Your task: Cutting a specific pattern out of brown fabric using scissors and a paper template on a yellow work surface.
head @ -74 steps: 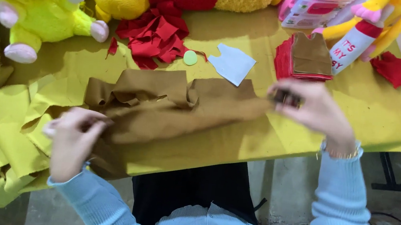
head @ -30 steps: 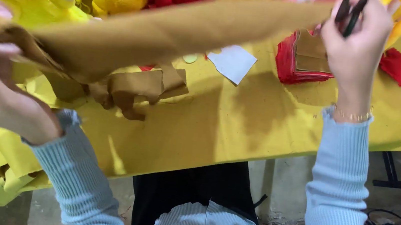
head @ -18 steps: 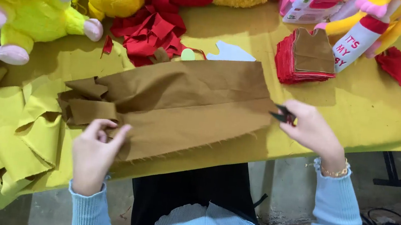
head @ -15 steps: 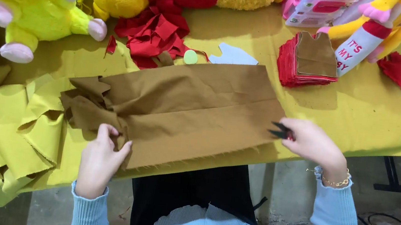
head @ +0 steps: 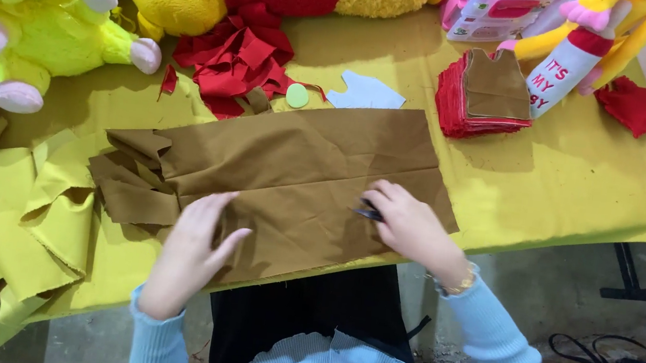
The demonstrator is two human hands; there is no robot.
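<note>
Left hand (head: 193, 252) lies flat with fingers spread on the brown cloth (head: 291, 178); right hand (head: 407, 224) rests on it too, fingers curled around small dark scissors (head: 368, 211)

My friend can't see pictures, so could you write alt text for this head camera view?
Two hands press a brown cloth flat on a yellow-covered table: the left hand lies open on it, the right hand holds a small dark tool. Plush toys, red scraps and a stack of red pieces lie behind.
</note>
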